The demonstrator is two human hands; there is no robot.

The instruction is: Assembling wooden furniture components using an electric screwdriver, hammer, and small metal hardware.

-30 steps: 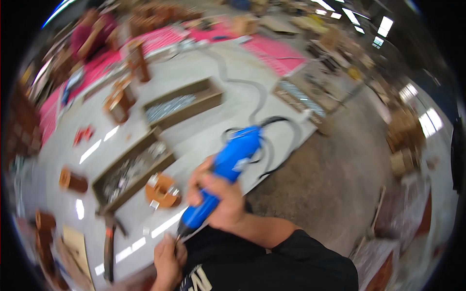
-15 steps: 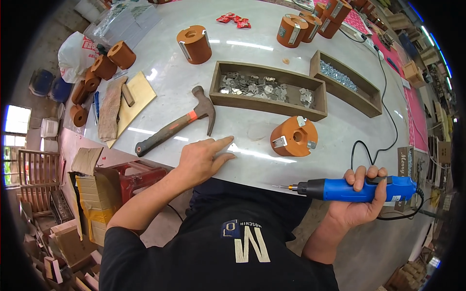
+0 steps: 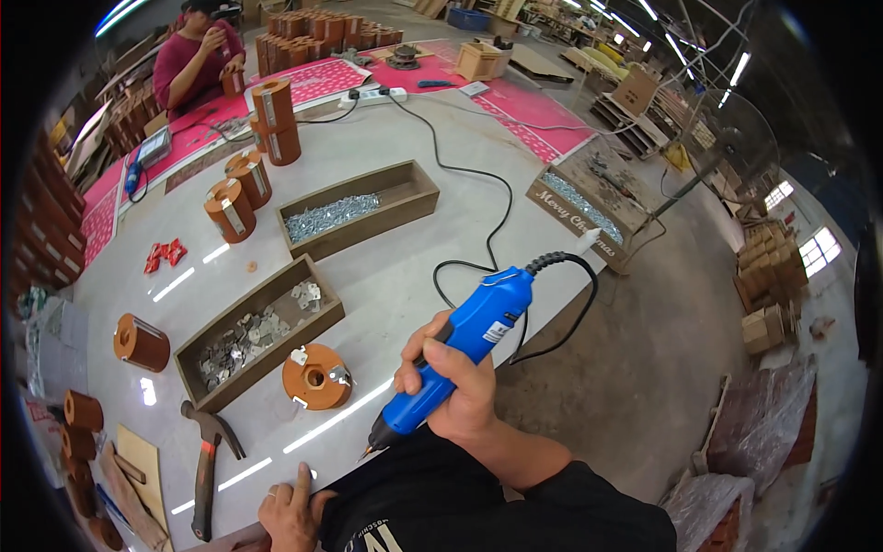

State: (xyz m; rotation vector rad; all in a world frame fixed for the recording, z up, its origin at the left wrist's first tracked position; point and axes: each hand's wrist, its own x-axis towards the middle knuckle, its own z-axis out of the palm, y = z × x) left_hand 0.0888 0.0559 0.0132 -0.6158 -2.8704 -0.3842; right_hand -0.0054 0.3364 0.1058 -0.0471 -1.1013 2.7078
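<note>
A blue electric screwdriver (image 3: 478, 322) is gripped in my right hand (image 3: 464, 391), its bit slanting down toward the table's front edge. My left hand (image 3: 292, 515) rests at that edge with the index finger stretched out, holding nothing that I can see. Between the hands and a wooden box (image 3: 276, 357) of flat metal pieces stands a brown cylinder (image 3: 303, 370) with a central hole and small metal fittings on its rim. A claw hammer (image 3: 205, 474) lies to the left of my left hand.
A second wooden box (image 3: 368, 226) contains small silvery screws, as does another box (image 3: 563, 210) at the table's right edge. The screwdriver's black cable (image 3: 509, 198) runs across the table. More brown cylinders (image 3: 140, 343) stand leftward. A co-worker (image 3: 198, 60) sits at the far left.
The view has swung to the right, bringing the co-worker and fan into sight. My right hand has lifted the screwdriver over the table edge and tilted its bit downward.
</note>
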